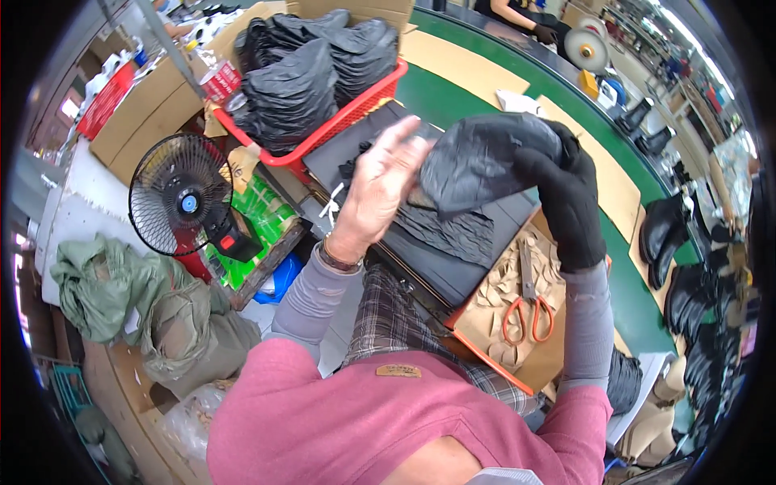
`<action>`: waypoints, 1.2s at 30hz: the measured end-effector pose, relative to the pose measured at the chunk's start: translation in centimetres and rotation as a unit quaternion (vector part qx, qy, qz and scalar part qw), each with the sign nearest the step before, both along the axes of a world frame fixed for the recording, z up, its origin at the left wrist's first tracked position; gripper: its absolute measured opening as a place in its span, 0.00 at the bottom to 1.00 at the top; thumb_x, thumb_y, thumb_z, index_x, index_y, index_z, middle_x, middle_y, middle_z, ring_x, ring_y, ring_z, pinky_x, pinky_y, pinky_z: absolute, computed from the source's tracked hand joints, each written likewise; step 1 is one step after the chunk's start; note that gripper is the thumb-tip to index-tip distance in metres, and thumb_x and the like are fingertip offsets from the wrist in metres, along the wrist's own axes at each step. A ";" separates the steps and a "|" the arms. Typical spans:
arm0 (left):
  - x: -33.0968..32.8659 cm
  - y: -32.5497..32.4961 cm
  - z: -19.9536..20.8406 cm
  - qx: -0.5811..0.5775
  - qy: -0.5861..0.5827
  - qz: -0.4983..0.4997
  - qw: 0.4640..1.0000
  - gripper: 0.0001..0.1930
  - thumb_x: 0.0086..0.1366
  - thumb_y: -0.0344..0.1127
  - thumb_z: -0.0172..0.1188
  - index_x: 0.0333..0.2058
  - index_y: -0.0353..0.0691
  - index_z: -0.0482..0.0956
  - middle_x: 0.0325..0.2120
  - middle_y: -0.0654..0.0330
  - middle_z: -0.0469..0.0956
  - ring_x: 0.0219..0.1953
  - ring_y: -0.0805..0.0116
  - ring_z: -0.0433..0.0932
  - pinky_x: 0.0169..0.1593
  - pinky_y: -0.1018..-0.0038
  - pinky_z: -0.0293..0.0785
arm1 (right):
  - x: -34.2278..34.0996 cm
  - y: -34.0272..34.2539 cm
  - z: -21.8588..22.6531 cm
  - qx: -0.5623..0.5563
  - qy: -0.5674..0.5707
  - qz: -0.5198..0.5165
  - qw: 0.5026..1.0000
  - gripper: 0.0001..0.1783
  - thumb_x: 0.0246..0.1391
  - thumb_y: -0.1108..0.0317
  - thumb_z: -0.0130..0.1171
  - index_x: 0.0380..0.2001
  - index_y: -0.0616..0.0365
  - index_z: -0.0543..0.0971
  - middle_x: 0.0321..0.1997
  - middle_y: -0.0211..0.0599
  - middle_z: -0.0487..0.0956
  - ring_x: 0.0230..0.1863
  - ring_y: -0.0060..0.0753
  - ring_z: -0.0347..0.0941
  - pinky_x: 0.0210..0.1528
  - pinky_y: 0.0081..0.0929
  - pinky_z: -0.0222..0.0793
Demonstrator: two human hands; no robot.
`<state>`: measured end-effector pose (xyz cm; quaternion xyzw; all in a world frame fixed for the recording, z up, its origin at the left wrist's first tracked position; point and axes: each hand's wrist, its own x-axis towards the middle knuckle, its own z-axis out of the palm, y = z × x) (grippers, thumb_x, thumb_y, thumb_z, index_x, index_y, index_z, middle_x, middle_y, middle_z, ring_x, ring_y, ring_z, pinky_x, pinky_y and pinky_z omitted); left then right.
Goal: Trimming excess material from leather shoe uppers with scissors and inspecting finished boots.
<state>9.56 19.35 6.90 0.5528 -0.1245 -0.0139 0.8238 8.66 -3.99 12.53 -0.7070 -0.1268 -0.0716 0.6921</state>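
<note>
- One glossy black, creased, leathery piece [485, 162] is above the dark flat desk [505, 226], clamped by the black-gloved right hand [570, 190].
- One bare left hand [380, 190], fingers apart, is beside it; contact unclear.
- One pair of orange-handled scissors [527, 293].
- The piece's long axis runs sideways, free end leftward.

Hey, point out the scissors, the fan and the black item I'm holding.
Scissors [528, 294], head view: on the pivot.
Fan [190, 203], head view: on the blue hub.
Black item [485, 166], head view: on its middle.
</note>
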 end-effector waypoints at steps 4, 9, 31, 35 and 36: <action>2.9 4.3 -1.9 0.126 -0.178 0.283 0.934 0.26 0.71 0.42 0.52 0.60 0.31 0.63 0.53 0.47 0.72 0.55 0.64 0.71 0.59 0.70 0.66 | 7.5 1.4 -2.2 0.003 0.017 0.010 1.000 0.21 0.51 0.72 0.61 0.49 0.69 0.74 0.44 0.37 0.79 0.43 0.26 0.74 0.48 0.24 0.70; 4.8 6.0 -6.3 0.208 -0.223 0.310 0.901 0.38 0.59 0.47 0.67 0.61 0.31 0.62 0.56 0.45 0.69 0.60 0.55 0.67 0.63 0.65 0.61 | 16.2 4.5 -7.2 0.119 0.145 0.160 0.969 0.16 0.53 0.68 0.59 0.41 0.69 0.78 0.40 0.38 0.80 0.38 0.28 0.76 0.44 0.24 0.71; 5.0 3.2 -12.1 0.414 -0.244 0.345 0.806 0.32 0.54 0.43 0.68 0.52 0.35 0.63 0.50 0.44 0.62 0.56 0.45 0.62 0.61 0.57 0.59 | 15.4 11.8 -12.1 -0.312 0.008 0.002 0.950 0.33 0.55 0.48 0.56 0.53 0.65 0.68 0.47 0.64 0.77 0.50 0.59 0.74 0.51 0.42 0.68; 4.7 3.2 -12.3 0.390 -0.247 0.326 0.825 0.32 0.57 0.44 0.67 0.53 0.38 0.60 0.51 0.44 0.59 0.56 0.44 0.62 0.60 0.56 0.60 | 16.2 10.6 -11.4 -0.238 0.066 0.112 0.963 0.30 0.54 0.54 0.58 0.53 0.65 0.71 0.49 0.51 0.77 0.49 0.42 0.74 0.51 0.32 0.69; 4.5 3.5 -12.5 0.387 -0.244 0.327 0.827 0.32 0.57 0.45 0.66 0.53 0.38 0.60 0.52 0.44 0.59 0.56 0.44 0.61 0.60 0.57 0.60 | 16.3 10.5 -11.8 -0.182 0.059 0.131 0.973 0.28 0.52 0.57 0.59 0.52 0.66 0.72 0.49 0.49 0.76 0.49 0.41 0.73 0.51 0.32 0.69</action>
